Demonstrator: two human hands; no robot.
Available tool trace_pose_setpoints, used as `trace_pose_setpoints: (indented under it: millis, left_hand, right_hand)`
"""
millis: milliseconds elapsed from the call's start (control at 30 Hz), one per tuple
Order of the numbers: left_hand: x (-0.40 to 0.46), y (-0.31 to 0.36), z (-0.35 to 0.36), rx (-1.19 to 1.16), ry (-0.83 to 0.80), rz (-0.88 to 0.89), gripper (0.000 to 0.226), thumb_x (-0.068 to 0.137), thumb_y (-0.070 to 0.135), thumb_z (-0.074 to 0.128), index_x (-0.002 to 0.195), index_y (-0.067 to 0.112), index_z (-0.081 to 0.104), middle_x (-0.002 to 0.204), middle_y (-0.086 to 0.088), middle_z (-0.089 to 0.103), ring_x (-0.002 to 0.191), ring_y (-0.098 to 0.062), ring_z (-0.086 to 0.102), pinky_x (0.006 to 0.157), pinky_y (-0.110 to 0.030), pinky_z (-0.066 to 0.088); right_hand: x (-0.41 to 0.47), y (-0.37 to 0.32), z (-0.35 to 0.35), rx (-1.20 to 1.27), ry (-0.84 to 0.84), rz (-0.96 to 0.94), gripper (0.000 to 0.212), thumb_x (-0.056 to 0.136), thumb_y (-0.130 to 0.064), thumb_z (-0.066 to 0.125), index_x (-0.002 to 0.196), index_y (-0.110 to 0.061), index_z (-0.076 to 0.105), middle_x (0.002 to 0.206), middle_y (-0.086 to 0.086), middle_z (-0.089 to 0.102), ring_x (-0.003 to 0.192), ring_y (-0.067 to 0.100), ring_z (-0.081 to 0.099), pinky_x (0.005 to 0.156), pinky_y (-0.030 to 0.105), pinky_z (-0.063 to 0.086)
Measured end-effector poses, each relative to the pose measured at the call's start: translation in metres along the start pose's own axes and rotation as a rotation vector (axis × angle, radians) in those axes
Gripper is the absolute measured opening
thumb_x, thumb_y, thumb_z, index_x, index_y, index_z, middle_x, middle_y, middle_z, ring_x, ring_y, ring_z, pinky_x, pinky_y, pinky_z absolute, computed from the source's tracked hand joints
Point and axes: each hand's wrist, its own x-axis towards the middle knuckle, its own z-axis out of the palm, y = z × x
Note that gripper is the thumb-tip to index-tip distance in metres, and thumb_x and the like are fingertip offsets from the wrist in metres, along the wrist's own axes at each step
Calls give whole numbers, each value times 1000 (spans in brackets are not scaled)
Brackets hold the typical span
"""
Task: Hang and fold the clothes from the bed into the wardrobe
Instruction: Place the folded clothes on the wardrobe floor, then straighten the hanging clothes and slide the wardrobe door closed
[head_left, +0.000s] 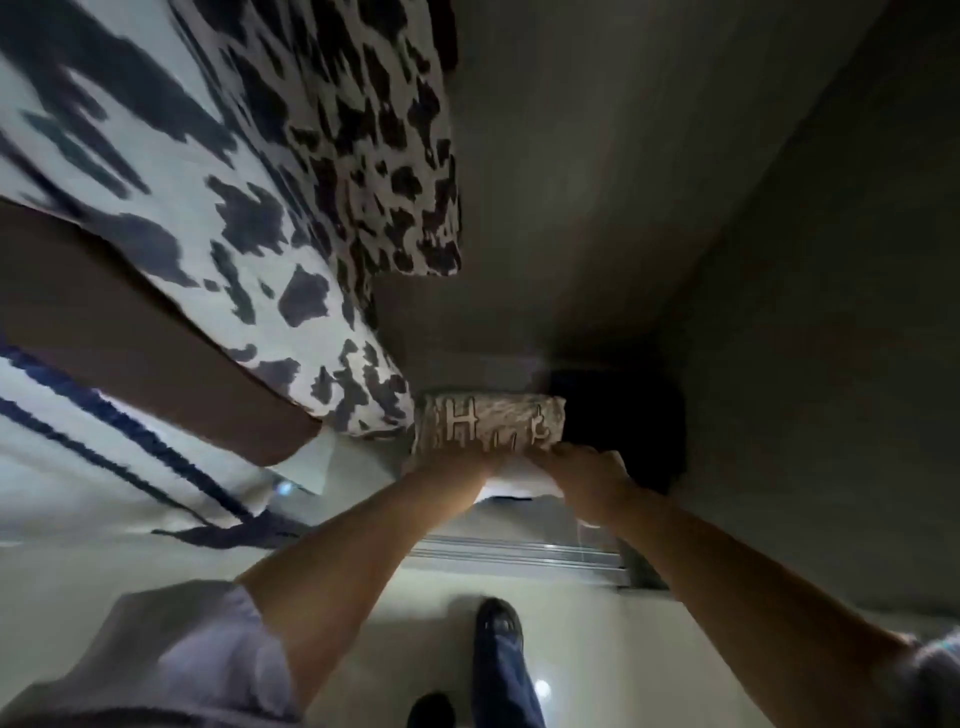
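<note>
A folded beige garment (488, 423) with pale letter shapes lies low inside the wardrobe (597, 208), on top of a white folded piece (519, 484). Both of my arms reach down to it. My left hand (460, 460) holds its near left edge, and my right hand (584, 475) grips its near right edge with fingers curled over the cloth. The fingertips of both hands are partly hidden by the fabric and by blur.
Hanging at the left are a black-and-white cow-print garment (249, 223), a brown one (130, 322) and a white one with blue stripes (104, 447). A dark item (623, 415) sits right of the folded garment. The sliding-door track (519, 553) and my shoes (498, 623) are below.
</note>
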Motion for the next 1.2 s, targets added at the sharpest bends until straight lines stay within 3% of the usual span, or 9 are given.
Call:
trace_pose_setpoints:
  millis: [133,267,367,433,567,667,967,1100,1200]
  left_hand:
    - [87,-39,12,-119,122,-125,62,97,15,44,151,24,16,147,-12,38,130,-33,43,103,-50,40]
    - [167,-65,68,66,197,-204,75,96,16,47,153,26,-2,161,-8,4,145,-38,9,109,-63,23]
    - [213,-75,151,76,216,-190,100,67,17,79,150,27,23,157,-13,23,139,-45,28,92,-74,35]
    - [233,-79,201,84,147,-177,112,46,21,90,142,26,34,150,-16,37,132,-46,37,80,-76,36]
    - [266,-90,238,15,257,-156,109,80,32,71,143,34,-18,153,-6,-29,136,-38,-28,102,-75,8]
    - [277,-101,226,3,185,-186,107,90,32,60,137,39,-36,145,0,-47,131,-33,-41,106,-71,3]
    - [223,-87,137,-63,-103,-202,90,94,37,54,150,31,-16,154,-6,-32,143,-33,-25,110,-67,4]
    - [180,-46,71,-165,89,-264,59,99,28,41,151,20,15,154,-13,21,143,-30,19,109,-48,28]
    - [139,-17,18,-256,282,-227,36,99,28,38,133,15,42,127,-8,52,118,-25,49,88,-37,43]
  right_hand:
    - [97,21,21,-37,144,-1,70,92,-8,42,152,-32,14,151,11,32,135,33,35,101,48,38]
    - [183,35,85,-4,322,76,87,87,2,49,153,-31,4,160,15,5,146,42,2,110,69,15]
    - [231,36,162,32,110,98,93,91,-9,49,148,-37,-20,154,11,-32,140,40,-27,109,70,2]
    - [251,35,202,58,66,110,97,91,-20,55,147,-38,-22,150,12,-39,136,41,-35,107,72,1]
    - [279,38,229,58,112,124,100,91,-38,58,145,-39,-26,148,13,-43,132,42,-40,105,73,-2]
    - [291,42,216,55,49,135,101,91,-39,58,142,-40,-30,146,12,-46,131,40,-42,104,74,-4]
    - [246,51,125,112,-219,61,90,91,-42,58,152,-34,-6,157,8,-25,144,34,-23,109,68,0]
    - [195,47,73,198,-39,133,61,98,-34,46,151,-21,19,158,10,17,142,31,23,110,50,30]
    - [143,41,28,201,204,178,38,100,-32,38,134,-19,45,129,7,54,111,25,57,83,35,50]
